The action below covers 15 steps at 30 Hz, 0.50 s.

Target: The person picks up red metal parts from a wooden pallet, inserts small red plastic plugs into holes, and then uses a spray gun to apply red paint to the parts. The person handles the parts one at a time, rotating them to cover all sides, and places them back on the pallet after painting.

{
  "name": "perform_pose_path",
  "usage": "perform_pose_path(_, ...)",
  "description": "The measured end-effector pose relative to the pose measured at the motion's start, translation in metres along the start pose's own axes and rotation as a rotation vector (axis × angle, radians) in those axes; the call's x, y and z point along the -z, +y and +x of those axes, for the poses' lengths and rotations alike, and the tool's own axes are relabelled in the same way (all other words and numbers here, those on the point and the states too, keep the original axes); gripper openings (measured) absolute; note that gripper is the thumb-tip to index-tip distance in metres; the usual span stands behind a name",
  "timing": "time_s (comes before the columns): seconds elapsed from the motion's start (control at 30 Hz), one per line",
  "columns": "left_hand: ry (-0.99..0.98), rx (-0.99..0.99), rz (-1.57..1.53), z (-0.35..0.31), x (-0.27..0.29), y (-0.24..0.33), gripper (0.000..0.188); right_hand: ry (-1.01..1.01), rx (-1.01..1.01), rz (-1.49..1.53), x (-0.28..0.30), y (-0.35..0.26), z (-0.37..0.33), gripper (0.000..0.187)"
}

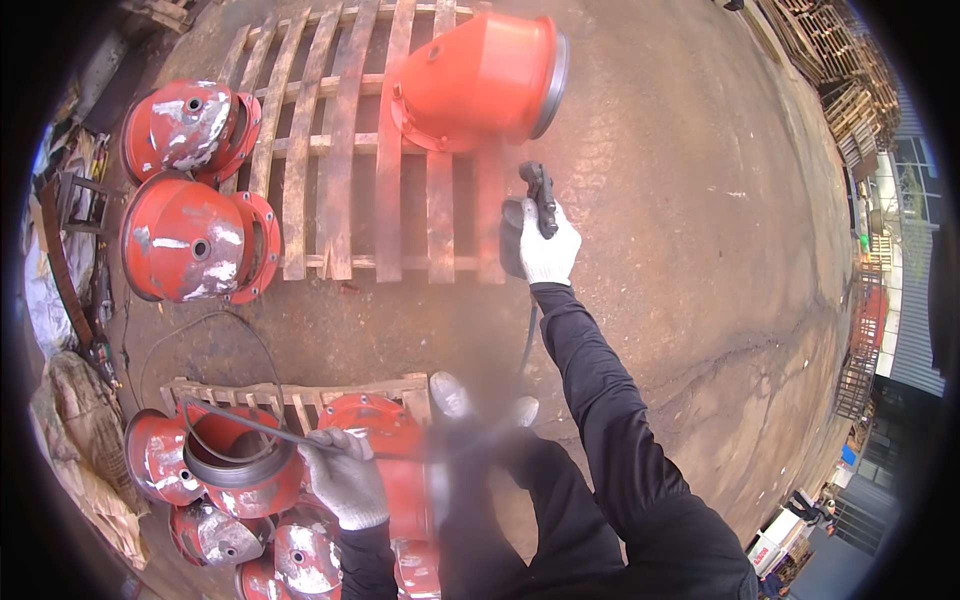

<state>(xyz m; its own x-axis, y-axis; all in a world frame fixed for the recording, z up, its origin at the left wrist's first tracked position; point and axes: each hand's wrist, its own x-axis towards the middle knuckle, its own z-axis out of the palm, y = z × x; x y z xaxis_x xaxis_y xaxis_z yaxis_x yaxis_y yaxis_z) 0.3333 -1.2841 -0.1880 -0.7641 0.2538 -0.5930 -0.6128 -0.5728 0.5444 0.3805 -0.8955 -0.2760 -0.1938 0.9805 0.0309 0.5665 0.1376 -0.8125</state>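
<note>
Head view: fingers wrapped tight, right hand [550,250] is gripping a spray gun [543,196], left hand [345,480] a hose [262,424], seemingly coating the orange housing [475,85] at the pallet's [345,200] far-right corner; steady aim needed next.

Spray gun [541,200] and hose [247,421] in hands [549,252]

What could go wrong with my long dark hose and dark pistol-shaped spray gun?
The hose in your pale-gloved left hand passes over a scuffed red open-mouthed metal housing and might snag.

The spray gun in your white-gloved right hand appears close to the orange cone-shaped housing and could knock it.
</note>
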Motion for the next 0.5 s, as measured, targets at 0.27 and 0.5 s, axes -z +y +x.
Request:
perform_pose_path(0.27, -0.014, -0.024, -0.017, 0.009, 0.002, -0.008, 0.036, -0.019, 0.047, -0.219, -0.04, 0.042, 0.014, 0.03)
perform_pose_path(0.5, -0.083, -0.042, 0.043, 0.013, 0.009, -0.024, 0.037, -0.002, 0.056, 0.033, -0.065, 0.094, -0.006, 0.036)
